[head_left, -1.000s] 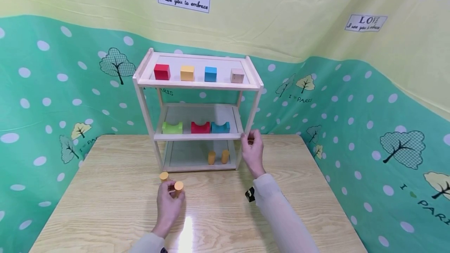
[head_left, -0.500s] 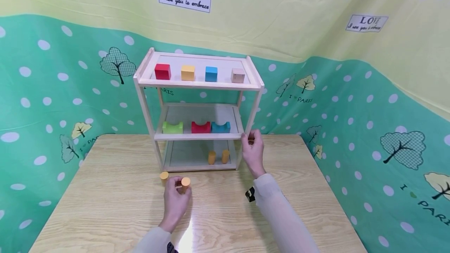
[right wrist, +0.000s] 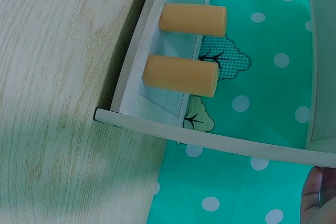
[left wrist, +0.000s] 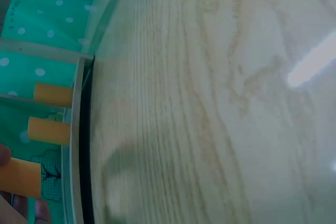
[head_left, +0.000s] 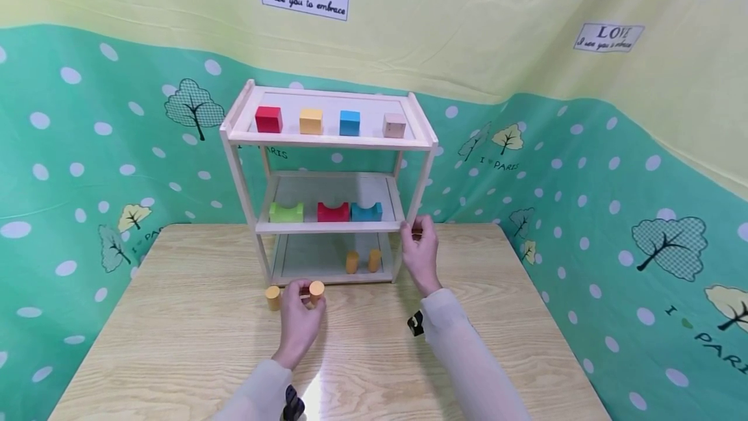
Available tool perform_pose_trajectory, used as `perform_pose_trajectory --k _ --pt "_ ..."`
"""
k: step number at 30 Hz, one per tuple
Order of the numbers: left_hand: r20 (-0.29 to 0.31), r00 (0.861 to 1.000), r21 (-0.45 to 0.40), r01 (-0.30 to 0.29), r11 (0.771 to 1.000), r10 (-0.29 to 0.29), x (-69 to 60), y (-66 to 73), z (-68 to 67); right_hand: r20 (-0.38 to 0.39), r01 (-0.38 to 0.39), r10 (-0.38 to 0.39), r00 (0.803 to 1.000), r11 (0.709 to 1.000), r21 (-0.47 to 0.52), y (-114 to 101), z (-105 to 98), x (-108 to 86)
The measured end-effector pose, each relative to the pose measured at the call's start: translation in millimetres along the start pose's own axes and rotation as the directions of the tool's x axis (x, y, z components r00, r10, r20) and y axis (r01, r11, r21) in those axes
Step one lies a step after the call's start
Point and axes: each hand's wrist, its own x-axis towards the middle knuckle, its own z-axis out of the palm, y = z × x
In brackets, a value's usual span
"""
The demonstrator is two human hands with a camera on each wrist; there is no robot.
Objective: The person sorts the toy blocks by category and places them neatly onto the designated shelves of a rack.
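My left hand [head_left: 299, 327] pinches an upright light-orange wooden cylinder [head_left: 316, 292] just in front of the rack's bottom shelf; the left wrist view shows that same cylinder [left wrist: 20, 178] at its left edge. Left of this hand, another orange cylinder [head_left: 273, 299] stands on the table. Two matching cylinders, one here [head_left: 352, 262] and one further right [head_left: 374, 260], stand upright on the bottom shelf. My right hand [head_left: 422, 255] grips the white wooden rack [head_left: 327, 228] at the right end of its middle shelf. Only part of the right hand [right wrist: 314, 195] appears in the right wrist view.
On the middle shelf sit green [head_left: 286, 214], red [head_left: 333, 213] and blue [head_left: 367, 213] notched blocks. Red [head_left: 269, 120], yellow [head_left: 311, 121], blue [head_left: 349, 123] and plain wooden [head_left: 394, 126] blocks line the top. A patterned cloth [head_left: 117, 148] hangs behind the wooden table [head_left: 175, 343].
My left hand has carried the cylinder right and toward the rack, away from the cylinder standing on the table. The right hand keeps its hold on the rack.
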Motion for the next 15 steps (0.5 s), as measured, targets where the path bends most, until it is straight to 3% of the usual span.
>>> perform_pose_trajectory --k 15 --pt "0.038 0.999 -0.030 0.001 1.000 0.000 27.3 8.3 14.2 0.008 -0.008 0.008 1.000 1.000 -0.007 -0.6 0.3 -0.5"
